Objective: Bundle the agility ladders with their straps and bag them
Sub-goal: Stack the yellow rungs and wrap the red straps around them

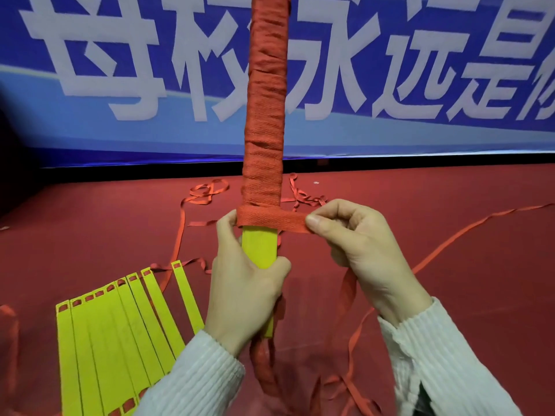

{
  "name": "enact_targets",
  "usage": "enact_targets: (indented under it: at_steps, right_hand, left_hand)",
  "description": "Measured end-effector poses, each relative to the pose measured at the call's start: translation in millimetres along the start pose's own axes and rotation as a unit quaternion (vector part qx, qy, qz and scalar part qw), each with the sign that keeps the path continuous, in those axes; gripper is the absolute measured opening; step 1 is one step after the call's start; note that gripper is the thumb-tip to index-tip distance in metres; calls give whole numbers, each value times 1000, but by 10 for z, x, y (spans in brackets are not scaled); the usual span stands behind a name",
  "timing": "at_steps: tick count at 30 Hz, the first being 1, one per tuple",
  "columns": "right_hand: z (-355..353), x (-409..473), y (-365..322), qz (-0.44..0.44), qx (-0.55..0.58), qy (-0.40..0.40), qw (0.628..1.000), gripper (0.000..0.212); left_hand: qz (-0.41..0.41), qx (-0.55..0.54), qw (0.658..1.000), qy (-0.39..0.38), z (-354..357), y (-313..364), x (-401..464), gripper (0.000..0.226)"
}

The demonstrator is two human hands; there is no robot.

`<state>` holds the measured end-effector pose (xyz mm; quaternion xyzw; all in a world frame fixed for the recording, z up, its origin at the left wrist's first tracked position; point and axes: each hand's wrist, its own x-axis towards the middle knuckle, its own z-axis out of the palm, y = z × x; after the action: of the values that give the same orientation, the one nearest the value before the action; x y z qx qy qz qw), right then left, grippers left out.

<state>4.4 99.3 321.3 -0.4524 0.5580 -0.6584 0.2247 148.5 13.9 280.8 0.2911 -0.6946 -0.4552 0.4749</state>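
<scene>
two ladders show: one loose set of yellow rungs (120, 334) fanned on the red floor (450, 265), one bundle (265, 115) held upright so wraps stack downward. left hand (246, 283) grips its bare yellow end; right hand (357, 244) pinches the strap (271, 219) taut for tight turns.

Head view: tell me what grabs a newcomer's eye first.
Dead centre, an upright bundle of yellow plastic rungs wound in red woven strap rises past the frame top. The left hand grips its bare yellow end while the right hand pinches the strap taut. Behind hangs a blue banner.
</scene>
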Motion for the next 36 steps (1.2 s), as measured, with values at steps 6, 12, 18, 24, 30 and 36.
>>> enact_targets:
  at_steps: [6,12,18,24,30,36]
  right_hand:
    - [62,26,69,20,129,-34,991,18]
    - [82,0,141,72,183,-156,968,61]
    - [134,25,138,8,66,4,998,33]
    - [-16,3,56,-31,-174,8,984,13]
    - [-41,38,17,-17,-144,-51,988,18]
    - [97,64,94,16,86,-44,995,28]
  left_hand:
    - [-76,-314,926,-196,38,76,-105,36]
    - [-155,-412,817,-372,-58,83,-83,22]
    - [-47,-31,973,-222,-56,-5,31,31]
    - [-8,134,990,-36,1,-203,11,27]
    - [-50,-5,996,-73,9,-75,-1,24]
    - [-140,-296,908,-260,22,49,-61,15]
